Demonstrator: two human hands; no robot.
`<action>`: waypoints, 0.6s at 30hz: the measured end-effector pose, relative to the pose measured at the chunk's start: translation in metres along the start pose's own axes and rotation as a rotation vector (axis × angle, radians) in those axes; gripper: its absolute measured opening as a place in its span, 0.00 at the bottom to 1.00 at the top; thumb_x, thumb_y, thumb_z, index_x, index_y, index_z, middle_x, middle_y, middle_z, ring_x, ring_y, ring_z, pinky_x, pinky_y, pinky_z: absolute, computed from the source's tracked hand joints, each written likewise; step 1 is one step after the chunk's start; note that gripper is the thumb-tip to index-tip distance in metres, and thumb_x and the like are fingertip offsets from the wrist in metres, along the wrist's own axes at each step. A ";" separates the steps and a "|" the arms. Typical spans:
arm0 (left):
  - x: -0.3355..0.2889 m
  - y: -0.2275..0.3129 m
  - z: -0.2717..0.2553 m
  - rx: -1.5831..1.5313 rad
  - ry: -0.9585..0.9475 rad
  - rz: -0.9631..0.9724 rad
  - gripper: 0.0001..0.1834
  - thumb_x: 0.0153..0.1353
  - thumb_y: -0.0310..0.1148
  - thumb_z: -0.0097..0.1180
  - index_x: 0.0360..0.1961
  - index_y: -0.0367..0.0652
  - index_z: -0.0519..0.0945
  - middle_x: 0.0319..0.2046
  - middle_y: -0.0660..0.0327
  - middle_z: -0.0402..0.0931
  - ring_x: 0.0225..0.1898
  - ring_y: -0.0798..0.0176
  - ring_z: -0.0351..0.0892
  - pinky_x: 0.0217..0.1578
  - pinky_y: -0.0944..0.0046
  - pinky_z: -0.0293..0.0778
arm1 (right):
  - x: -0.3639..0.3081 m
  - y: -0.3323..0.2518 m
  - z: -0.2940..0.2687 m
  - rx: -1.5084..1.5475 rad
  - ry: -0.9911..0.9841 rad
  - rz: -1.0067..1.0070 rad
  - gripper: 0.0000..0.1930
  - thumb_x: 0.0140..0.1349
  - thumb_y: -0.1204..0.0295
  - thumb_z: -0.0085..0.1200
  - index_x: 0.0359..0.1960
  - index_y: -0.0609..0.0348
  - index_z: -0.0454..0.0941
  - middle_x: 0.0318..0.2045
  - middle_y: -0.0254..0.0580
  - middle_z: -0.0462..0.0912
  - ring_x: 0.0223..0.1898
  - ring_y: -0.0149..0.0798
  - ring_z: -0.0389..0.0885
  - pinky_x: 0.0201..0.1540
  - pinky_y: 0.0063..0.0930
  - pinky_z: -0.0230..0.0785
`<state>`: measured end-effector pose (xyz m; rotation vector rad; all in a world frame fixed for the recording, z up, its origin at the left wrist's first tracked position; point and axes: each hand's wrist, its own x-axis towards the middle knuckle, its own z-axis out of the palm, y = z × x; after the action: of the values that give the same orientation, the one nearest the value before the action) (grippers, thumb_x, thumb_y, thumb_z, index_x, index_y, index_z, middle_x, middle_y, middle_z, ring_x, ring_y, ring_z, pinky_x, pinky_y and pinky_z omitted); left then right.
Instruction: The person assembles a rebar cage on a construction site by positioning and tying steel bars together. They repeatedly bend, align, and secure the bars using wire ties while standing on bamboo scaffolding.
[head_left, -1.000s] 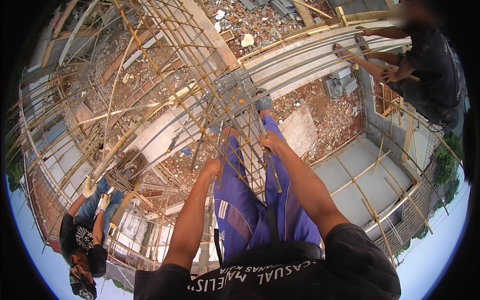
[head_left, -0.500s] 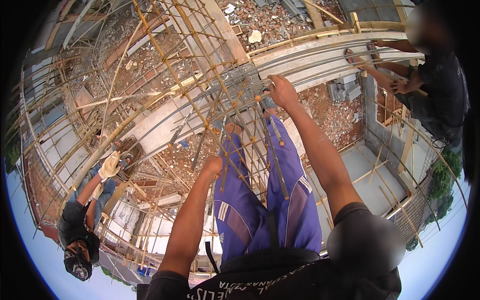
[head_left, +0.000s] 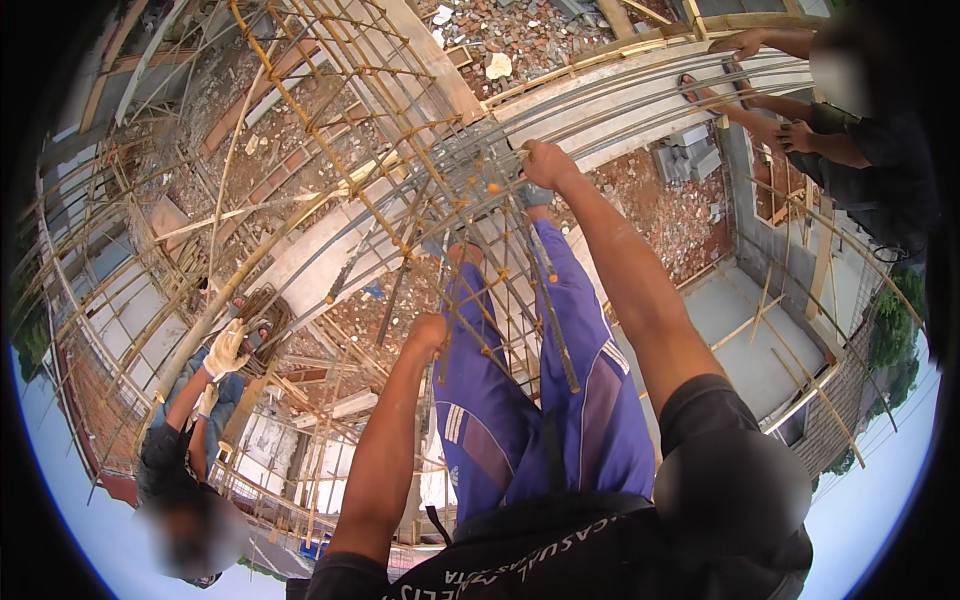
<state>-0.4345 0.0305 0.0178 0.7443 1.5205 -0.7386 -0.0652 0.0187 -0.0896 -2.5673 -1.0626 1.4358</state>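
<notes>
My right hand is closed around a steel reinforcing bar where several long bars cross an upright rebar cage. My left hand makes a fist against a ribbed upright bar of that cage, in front of my left knee; its fingertips are hidden. The cage rises between my legs, bound with rusty ties and stirrups. My feet are on either side of it, partly hidden by steel. More rusty rebar runs away to the far left.
A co-worker in black squats on the plank formwork at the right, one hand near the long bars. Another person with cream gloves is at the lower left, beside a bamboo pole. Rubble ground and grey blocks lie far below.
My right hand has shifted slightly left, and the long bars beside it have moved. The right co-worker's hand has moved left along the formwork. The gloved person has leaned and shifted right.
</notes>
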 end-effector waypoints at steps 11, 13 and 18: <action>-0.006 0.008 -0.001 0.029 0.036 -0.042 0.14 0.61 0.30 0.50 0.23 0.30 0.78 0.15 0.54 0.72 0.11 0.60 0.67 0.11 0.56 0.56 | 0.010 -0.061 -0.011 -0.006 0.347 0.011 0.26 0.66 0.54 0.50 0.59 0.57 0.72 0.62 0.60 0.72 0.67 0.57 0.67 0.62 0.56 0.65; -0.003 0.006 0.003 0.013 0.018 -0.033 0.14 0.62 0.30 0.49 0.23 0.31 0.77 0.15 0.53 0.72 0.11 0.60 0.67 0.11 0.57 0.55 | 0.017 -0.047 -0.006 -0.263 0.430 -0.255 0.25 0.68 0.50 0.46 0.58 0.52 0.75 0.65 0.52 0.70 0.70 0.53 0.62 0.62 0.58 0.65; 0.019 -0.018 0.002 -0.053 0.023 -0.005 0.14 0.63 0.30 0.47 0.24 0.31 0.76 0.15 0.53 0.71 0.11 0.60 0.67 0.10 0.57 0.55 | 0.048 -0.062 -0.047 -0.344 -0.140 -0.289 0.29 0.70 0.41 0.40 0.54 0.49 0.80 0.55 0.48 0.81 0.60 0.50 0.76 0.59 0.51 0.69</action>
<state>-0.4488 0.0188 -0.0005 0.7118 1.5572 -0.6928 -0.0467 0.1075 -0.0786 -2.3993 -1.7576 1.4834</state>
